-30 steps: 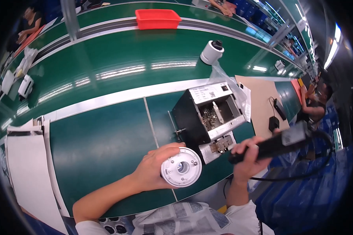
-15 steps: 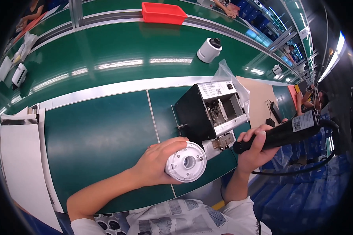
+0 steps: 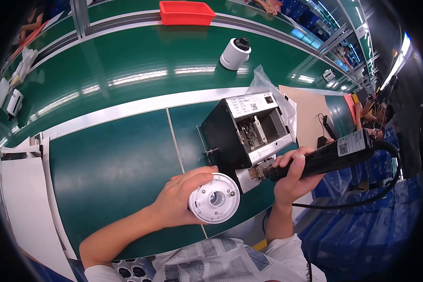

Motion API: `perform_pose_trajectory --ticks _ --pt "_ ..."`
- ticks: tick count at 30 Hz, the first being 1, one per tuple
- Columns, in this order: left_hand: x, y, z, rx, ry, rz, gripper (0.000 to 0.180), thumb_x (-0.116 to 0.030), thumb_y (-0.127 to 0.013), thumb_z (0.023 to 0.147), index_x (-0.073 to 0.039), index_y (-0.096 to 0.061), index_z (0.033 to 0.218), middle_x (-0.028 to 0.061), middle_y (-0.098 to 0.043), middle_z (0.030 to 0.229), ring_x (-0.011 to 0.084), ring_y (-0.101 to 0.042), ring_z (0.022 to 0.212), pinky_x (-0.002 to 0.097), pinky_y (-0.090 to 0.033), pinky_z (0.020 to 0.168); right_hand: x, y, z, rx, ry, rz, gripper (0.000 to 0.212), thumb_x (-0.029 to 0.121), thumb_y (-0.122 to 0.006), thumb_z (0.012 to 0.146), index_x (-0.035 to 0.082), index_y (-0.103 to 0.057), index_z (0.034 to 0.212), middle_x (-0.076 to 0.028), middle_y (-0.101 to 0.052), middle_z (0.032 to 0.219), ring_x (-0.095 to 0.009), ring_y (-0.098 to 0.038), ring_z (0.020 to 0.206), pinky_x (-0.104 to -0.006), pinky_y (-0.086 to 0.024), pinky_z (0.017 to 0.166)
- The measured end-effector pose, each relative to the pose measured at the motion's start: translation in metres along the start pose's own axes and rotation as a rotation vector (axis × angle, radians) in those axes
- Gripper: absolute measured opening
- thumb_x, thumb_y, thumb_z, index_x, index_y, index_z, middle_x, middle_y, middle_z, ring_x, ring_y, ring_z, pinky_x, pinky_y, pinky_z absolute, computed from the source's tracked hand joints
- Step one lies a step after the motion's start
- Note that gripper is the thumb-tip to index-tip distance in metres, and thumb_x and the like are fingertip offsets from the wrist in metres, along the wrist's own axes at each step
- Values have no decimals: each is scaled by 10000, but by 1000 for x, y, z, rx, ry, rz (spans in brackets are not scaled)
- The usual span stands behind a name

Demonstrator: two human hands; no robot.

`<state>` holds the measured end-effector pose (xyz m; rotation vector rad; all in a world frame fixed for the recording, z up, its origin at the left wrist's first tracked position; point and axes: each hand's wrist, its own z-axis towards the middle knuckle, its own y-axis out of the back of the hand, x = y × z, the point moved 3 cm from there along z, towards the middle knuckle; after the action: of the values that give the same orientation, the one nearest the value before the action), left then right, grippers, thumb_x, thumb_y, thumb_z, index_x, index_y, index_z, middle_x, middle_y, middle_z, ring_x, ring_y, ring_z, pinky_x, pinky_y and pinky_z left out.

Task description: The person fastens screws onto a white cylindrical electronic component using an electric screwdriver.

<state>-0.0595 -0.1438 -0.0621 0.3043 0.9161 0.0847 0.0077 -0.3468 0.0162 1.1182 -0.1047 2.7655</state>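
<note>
My left hand [image 3: 181, 193] is wrapped round a white cylindrical housing [image 3: 227, 207], its round face with a central hole and small screws turned up. In my right hand [image 3: 293, 182] is a black electric screwdriver [image 3: 322, 160], gripped round its body, with a cable running off its far end. The screwdriver's front end meets the metal outlet [image 3: 257, 172] of a black screw feeder [image 3: 225, 131]; its tip is hidden there. Loose screws lie inside the feeder's open tray [image 3: 249, 133].
Beyond the green work mat [image 3: 113, 174] runs a green conveyor belt [image 3: 127, 56] carrying a white housing with a black top [image 3: 235, 54]. A red bin [image 3: 187, 14] stands behind it. White sheets [image 3: 26, 197] lie at left, cardboard [image 3: 305, 113] at right. Blue crates [image 3: 348, 230] are stacked below right.
My right hand has moved the screwdriver left to the feeder's outlet. The view has shifted a little, and the white housing on the belt has moved left. My left hand keeps its hold.
</note>
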Motion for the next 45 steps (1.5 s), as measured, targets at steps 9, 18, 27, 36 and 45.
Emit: perform_pose_trajectory --ticks 9,18,27,36,45 --pt "1 -1 1 -10 -16 -4 924 -285 -870 532 -140 -331 1269 167 -507 1259 308 -576 1075 396 -459 838 2 4 0 -19 4 44 650 95 -476 919 75 -73 1428 -73 -458 851 -115 -484 594 -282 -477 493" --pt "1 -1 1 -30 -31 -1 941 -266 -878 514 -134 -331 1268 172 -519 1242 312 -581 1067 396 -462 833 -2 3 0 6 10 28 672 111 -486 920 85 -48 1428 -71 -450 856 -120 -485 598 -281 -475 498" --pt "-2 -2 3 -23 -42 -16 936 -262 -877 517 -136 -331 1267 174 -516 1246 312 -578 1071 395 -464 827 -6 12 -5 155 123 253 756 170 -557 899 70 -17 1419 -71 -435 830 -131 -473 573 -297 -463 473" --pt "-2 0 0 7 20 -8 945 -262 -861 525 -129 -331 1296 149 -499 1265 324 -549 1099 399 -448 848 25 26 -4 163 44 240 717 232 -554 908 70 -72 1415 -48 -429 828 -122 -478 567 -292 -468 436" --pt "-5 4 -4 38 154 8 972 -265 -847 551 -72 -304 1333 147 -498 1256 335 -528 1110 421 -419 918 102 -91 16 302 94 376 634 270 -403 965 25 -29 1415 -39 -379 862 -81 -408 566 -234 -430 404"
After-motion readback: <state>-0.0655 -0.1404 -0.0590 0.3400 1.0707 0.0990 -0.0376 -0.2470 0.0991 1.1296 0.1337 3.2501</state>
